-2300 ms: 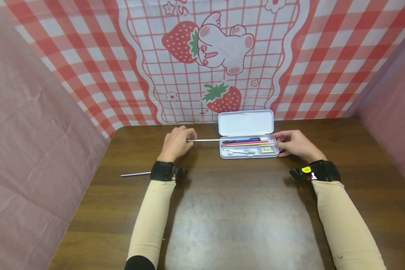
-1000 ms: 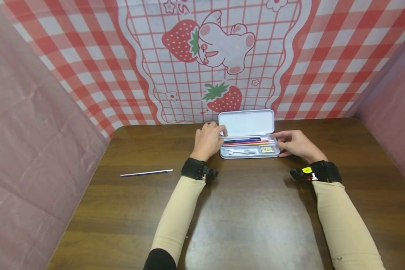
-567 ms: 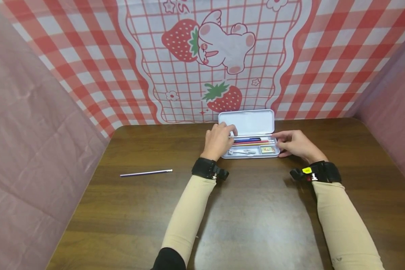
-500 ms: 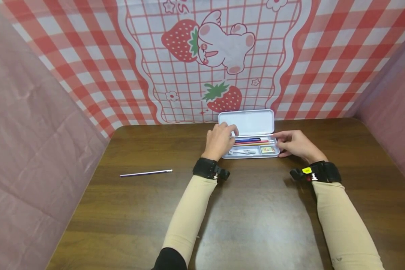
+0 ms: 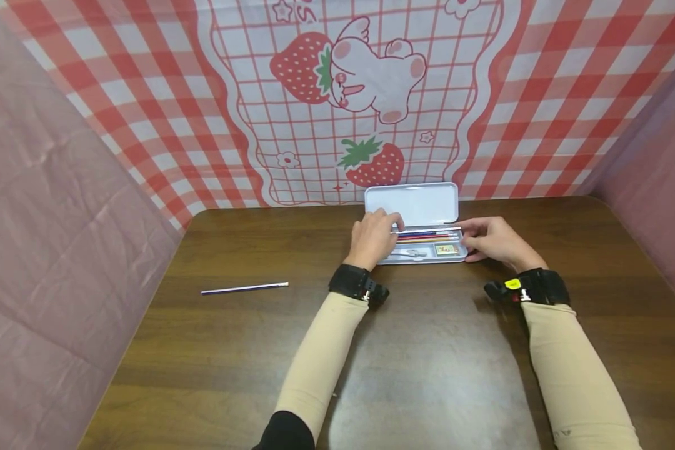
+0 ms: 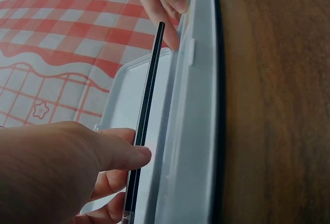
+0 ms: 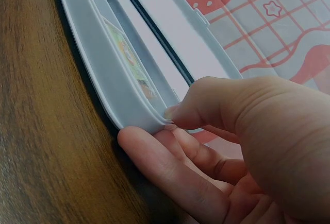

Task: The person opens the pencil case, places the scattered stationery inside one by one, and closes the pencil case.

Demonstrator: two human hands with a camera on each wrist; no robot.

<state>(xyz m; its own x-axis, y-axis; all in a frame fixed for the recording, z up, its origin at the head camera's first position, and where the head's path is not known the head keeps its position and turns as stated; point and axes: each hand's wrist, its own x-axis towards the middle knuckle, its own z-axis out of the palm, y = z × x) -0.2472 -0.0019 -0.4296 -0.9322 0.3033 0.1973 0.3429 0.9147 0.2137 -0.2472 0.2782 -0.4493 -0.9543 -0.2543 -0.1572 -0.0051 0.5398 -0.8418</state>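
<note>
An open white pencil case [image 5: 424,261] stands at the back of the table, its lid [image 5: 413,203] raised against the cloth. My left hand [image 5: 374,237] pinches a dark striped pencil [image 6: 147,100] between thumb and fingers, over the case's back part. In the head view that hand covers the case's left end. My right hand [image 5: 494,239] grips the right end of the case, thumb at the rim and fingers outside. Several coloured pencils [image 5: 427,238] lie in the case. In front of them are a slim silvery tool [image 5: 412,253] and a small block with a picture label [image 5: 447,250].
A purple-and-white striped pencil [image 5: 244,289] lies on the brown table [image 5: 416,350], left of my left forearm. A red-and-white checked cloth [image 5: 146,100] hangs right behind the table, with pink cloth at both sides.
My left hand has carried the pencil rightward from left of the case to over it, and still moves slightly right. My right hand has kept its hold on the case's end.
</note>
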